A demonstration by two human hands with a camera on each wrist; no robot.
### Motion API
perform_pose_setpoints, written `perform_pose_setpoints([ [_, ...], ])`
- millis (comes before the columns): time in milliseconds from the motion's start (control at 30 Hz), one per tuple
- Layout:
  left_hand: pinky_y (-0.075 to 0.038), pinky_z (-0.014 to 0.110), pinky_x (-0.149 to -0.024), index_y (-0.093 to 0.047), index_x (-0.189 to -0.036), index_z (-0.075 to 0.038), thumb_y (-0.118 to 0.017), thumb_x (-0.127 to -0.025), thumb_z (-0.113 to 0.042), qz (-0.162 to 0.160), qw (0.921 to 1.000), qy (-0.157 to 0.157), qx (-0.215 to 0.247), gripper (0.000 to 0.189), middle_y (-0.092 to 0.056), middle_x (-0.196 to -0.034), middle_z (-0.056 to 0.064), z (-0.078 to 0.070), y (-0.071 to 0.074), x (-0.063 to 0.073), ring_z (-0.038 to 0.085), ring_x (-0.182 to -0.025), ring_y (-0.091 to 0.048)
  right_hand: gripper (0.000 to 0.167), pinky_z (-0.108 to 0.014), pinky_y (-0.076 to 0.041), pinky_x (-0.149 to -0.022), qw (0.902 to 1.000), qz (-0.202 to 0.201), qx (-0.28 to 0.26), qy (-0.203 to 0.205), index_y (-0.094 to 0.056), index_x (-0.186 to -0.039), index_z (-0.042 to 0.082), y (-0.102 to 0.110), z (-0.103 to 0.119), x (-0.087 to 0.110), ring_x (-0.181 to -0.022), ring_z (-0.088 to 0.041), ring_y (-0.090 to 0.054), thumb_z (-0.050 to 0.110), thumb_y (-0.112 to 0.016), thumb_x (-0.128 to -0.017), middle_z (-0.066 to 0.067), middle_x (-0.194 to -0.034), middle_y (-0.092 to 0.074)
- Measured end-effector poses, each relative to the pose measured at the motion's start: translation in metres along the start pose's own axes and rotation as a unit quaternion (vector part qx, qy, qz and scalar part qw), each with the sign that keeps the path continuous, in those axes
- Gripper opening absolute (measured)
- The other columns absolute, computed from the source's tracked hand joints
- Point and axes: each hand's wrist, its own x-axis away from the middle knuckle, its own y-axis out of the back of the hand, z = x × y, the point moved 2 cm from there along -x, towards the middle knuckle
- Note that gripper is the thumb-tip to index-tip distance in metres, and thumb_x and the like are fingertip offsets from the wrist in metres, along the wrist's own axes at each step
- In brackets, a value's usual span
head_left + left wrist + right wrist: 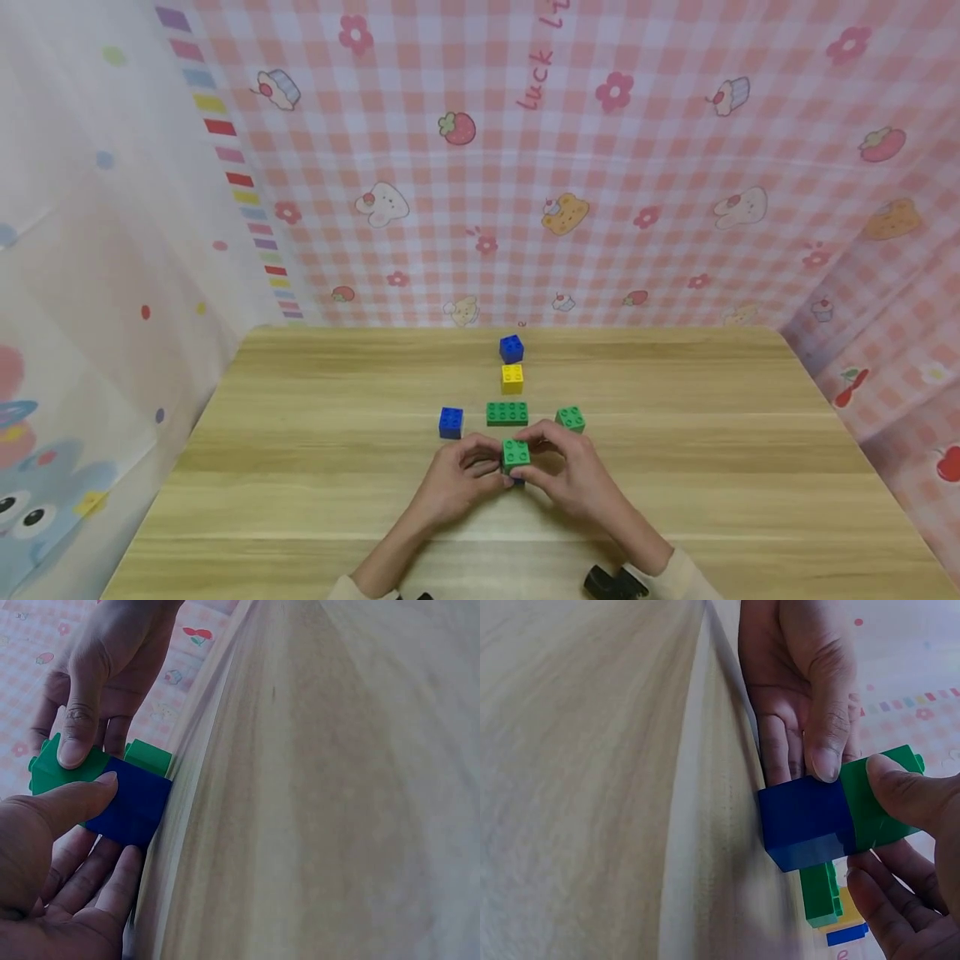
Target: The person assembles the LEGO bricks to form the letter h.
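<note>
A small green toy brick (516, 452) sits on top of a blue brick (806, 817), the two joined flush in the wrist views. My left hand (452, 486) pinches the blue brick, its thumb on the near face. From the other side, my right hand (576, 475) grips the green brick between thumb and fingers. The stack stands upright, low at the tabletop. Only a sliver of the blue brick shows in the head view.
Just beyond the hands lie a long green brick (507, 413), a blue brick (451, 422) to the left and a small green brick (570, 419) to the right. Farther back are a yellow brick (512, 379) and another blue brick (512, 348) on the wooden table (315, 433).
</note>
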Motion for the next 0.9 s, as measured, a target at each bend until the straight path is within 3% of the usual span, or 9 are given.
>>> perform_pose_setpoints([
  [200,-0.057,0.028,-0.102,-0.067,-0.121,-0.007,-0.083,-0.085,-0.006,0.001,1.0,-0.002,0.001,0.04,-0.071,-0.125,0.013,-0.001,0.0,0.0,0.028,-0.123,-0.067,0.038,-0.037,-0.064,-0.086,0.9994,-0.002,0.028,0.019,-0.067,-0.116,0.018,0.001,0.002,0.0,-0.099,-0.009,-0.069,0.012,-0.085,-0.083,0.006,-0.11,-0.072],
  [367,-0.057,0.029,-0.103,-0.067,-0.124,-0.007,-0.081,-0.087,-0.006,0.001,1.0,-0.005,-0.009,0.04,-0.071,-0.126,0.013,-0.003,-0.001,0.0,0.029,-0.123,-0.066,0.038,-0.035,-0.064,-0.087,0.9994,-0.002,0.035,0.001,-0.067,-0.117,0.02,0.002,0.001,0.0,-0.1,-0.007,-0.068,0.013,-0.085,-0.084,0.008,-0.11,-0.072],
  [600,-0.058,0.027,-0.101,-0.067,-0.128,-0.013,-0.081,-0.087,-0.008,-0.009,0.9995,0.019,-0.022,0.044,-0.069,-0.131,0.011,-0.009,-0.003,0.003,0.027,-0.126,-0.066,0.04,-0.035,-0.063,-0.087,0.9983,-0.003,0.056,-0.012,-0.067,-0.12,0.016,0.002,0.0,0.002,-0.098,-0.007,-0.067,0.016,-0.085,-0.085,0.007,-0.109,-0.071],
  [800,-0.057,0.029,-0.102,-0.065,-0.13,-0.008,-0.082,-0.087,-0.008,-0.023,0.9981,-0.019,-0.054,0.047,-0.067,-0.133,0.015,-0.021,0.0,0.007,0.033,-0.126,-0.065,0.041,-0.033,-0.063,-0.087,0.9945,-0.014,0.1,-0.028,-0.066,-0.12,0.023,0.005,0.0,0.0,-0.099,-0.009,-0.068,0.018,-0.086,-0.084,0.009,-0.114,-0.071],
  [900,-0.057,0.031,-0.102,-0.064,-0.131,-0.003,-0.081,-0.087,-0.005,-0.024,0.9978,-0.04,-0.047,0.047,-0.067,-0.132,0.021,-0.029,0.004,0.009,0.037,-0.125,-0.064,0.042,-0.032,-0.063,-0.086,0.9935,-0.025,0.108,-0.023,-0.067,-0.119,0.022,0.007,0.0,0.0,-0.098,-0.009,-0.067,0.016,-0.087,-0.083,0.007,-0.113,-0.072],
])
